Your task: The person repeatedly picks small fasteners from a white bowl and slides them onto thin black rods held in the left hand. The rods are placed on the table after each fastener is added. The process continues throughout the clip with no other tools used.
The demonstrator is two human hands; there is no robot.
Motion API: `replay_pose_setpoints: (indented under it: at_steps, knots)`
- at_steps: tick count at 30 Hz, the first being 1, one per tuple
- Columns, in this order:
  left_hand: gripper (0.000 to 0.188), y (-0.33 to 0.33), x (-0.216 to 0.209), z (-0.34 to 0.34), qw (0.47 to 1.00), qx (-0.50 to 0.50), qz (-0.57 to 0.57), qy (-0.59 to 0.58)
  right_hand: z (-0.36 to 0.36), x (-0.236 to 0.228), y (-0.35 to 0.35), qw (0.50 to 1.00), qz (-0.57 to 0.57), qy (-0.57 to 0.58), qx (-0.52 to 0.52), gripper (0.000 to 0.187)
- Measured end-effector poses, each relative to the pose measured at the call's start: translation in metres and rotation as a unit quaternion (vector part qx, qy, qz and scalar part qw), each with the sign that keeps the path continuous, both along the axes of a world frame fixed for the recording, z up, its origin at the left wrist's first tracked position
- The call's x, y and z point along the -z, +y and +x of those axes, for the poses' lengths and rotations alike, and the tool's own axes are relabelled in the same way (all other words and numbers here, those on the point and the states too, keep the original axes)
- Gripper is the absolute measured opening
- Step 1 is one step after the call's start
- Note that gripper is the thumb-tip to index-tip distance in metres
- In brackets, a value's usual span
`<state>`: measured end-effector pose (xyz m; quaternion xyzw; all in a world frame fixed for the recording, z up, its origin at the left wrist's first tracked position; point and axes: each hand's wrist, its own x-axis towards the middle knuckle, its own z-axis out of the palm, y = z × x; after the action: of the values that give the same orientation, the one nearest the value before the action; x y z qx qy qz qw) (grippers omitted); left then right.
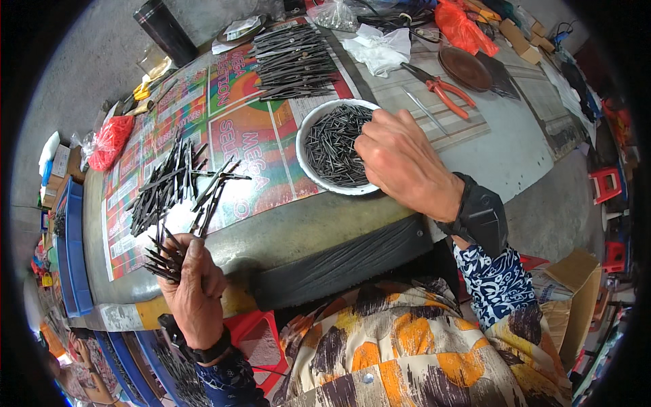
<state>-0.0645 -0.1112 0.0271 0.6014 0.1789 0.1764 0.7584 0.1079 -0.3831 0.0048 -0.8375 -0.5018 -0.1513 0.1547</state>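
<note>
The white bowl sits on the worktable just past centre, well filled with short dark metal pins. The right hand rests over the bowl's rim at 3 o'clock, fingertips dipped among the pins; whether they pinch one cannot be told. At 8 o'clock from the bowl, the left hand is clamped on a fanned bunch of dark metal pieces, points upward. Judged from the layout, work is partway: one loose pile of dark pieces lies on the printed poster at 9 o'clock, a neater row at 12 o'clock, and the bowl stock remains large. Orange-handled pliers lie at 2 o'clock, untouched
</note>
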Motion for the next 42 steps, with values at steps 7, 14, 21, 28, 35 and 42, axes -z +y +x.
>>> replay_pose_setpoints:
  at_steps: [7, 14, 21, 28, 35, 42]
  knots:
    - [0.007, 0.016, 0.0, -0.002, 0.971, -0.043, 0.231, 0.034, 0.007, 0.006, -0.005, 0.999, 0.021, -0.008, -0.027, 0.023]
    - [0.007, 0.04, 0.003, 0.001, 0.825, -0.081, 0.557, 0.051, -0.009, -0.013, 0.0, 0.987, 0.112, 0.086, 0.078, 0.008]
    - [0.02, 0.059, 0.013, 0.014, 0.699, -0.054, 0.709, 0.079, -0.039, -0.025, -0.004, 0.911, 0.269, 0.297, 0.094, 0.01]
    - [0.018, 0.063, 0.03, 0.023, 0.676, -0.03, 0.731, 0.084, -0.054, -0.02, -0.015, 0.843, 0.33, 0.411, 0.108, 0.02]
    - [0.009, 0.036, 0.009, 0.01, 0.799, -0.068, 0.596, 0.045, -0.067, -0.018, -0.02, 0.843, 0.369, 0.381, 0.086, 0.018]
    - [0.01, -0.048, -0.009, -0.016, 0.928, 0.085, 0.363, 0.025, -0.084, -0.026, -0.003, 0.807, 0.408, 0.427, -0.011, 0.009]
